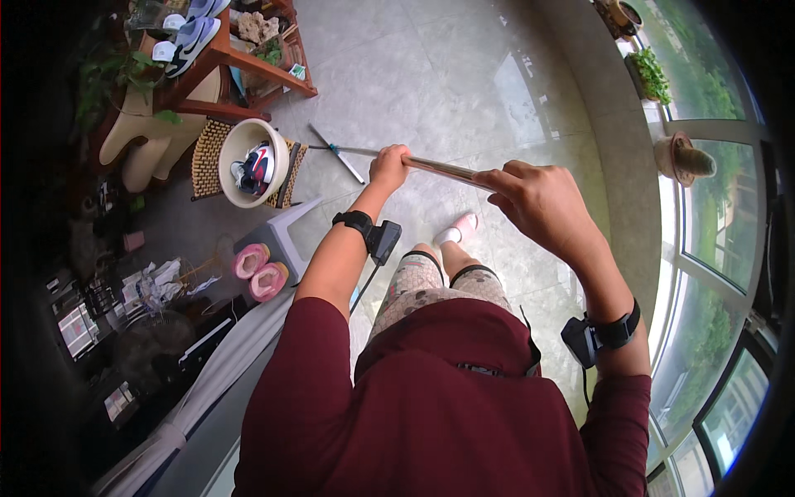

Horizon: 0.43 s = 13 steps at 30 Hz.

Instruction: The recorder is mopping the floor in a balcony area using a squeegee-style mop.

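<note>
My left hand (387,168) is closed around the long metal pole of a floor squeegee (439,168). Further up the same pole, near its end, my right hand (538,203) also grips it, with the fingers curled over. Beyond my left hand the pole slants away to the left, down to the narrow crossbar (349,168), which lies against the grey tile floor (397,74). A teal joint connects bar and pole. Both my wrists carry black straps with small boxes.
A woven stool (211,161) left of the crossbar bears a cream basin (232,195) with shoes inside. Behind it stands a wooden rack (248,58) with sneakers. Pink slippers (267,282) rest on a grey stool (290,232). A potted cactus (694,161) sits along the right windows.
</note>
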Available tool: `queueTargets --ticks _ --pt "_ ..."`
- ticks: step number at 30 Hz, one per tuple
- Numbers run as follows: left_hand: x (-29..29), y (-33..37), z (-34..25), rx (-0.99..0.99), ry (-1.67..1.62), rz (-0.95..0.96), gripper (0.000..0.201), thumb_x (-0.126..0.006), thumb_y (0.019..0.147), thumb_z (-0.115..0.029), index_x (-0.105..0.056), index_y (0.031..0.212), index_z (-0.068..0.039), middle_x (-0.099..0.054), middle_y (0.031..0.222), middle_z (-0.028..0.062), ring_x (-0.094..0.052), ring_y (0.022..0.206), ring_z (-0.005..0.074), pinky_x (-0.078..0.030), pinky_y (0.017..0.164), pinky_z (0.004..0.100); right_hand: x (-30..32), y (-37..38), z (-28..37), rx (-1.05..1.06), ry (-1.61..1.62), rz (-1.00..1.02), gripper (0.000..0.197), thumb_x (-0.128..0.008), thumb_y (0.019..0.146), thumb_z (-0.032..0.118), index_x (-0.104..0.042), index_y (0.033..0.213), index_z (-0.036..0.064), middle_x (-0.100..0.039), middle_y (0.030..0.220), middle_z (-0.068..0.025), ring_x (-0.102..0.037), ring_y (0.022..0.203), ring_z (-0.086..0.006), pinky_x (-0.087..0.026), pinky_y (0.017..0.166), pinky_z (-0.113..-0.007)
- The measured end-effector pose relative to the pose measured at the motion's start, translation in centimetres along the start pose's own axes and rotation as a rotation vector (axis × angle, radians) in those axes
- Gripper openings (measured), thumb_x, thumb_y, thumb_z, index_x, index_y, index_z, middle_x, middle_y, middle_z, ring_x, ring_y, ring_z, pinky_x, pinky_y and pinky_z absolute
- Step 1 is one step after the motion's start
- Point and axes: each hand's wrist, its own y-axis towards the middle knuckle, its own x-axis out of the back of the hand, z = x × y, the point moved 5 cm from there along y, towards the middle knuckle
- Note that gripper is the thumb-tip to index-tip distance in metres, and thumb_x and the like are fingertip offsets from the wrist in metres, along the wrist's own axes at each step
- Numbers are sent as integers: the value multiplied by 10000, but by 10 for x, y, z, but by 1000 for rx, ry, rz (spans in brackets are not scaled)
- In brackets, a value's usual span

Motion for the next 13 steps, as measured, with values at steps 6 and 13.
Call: queueTargets --ticks 6,13 --pt "-17 29 -5 -37 60 194 82 -628 777 -90 -648 855 -110 -652 923 102 -591 956 331 -486 782 438 4 3 -25 -92 41 25 215 -657 811 195 -670 1020 145 -616 719 -75 -624 639 -275 -491 574 -395" --pt "-49 82 -87 -149 -86 195 117 -651 767 -113 -665 876 -154 -659 956 99 -586 969 338 -480 815 439 83 -25 -57 -449 9 -96 294 -746 723 125 -697 1012 142 -696 875 -99 -680 744 -259 -536 656 -341"
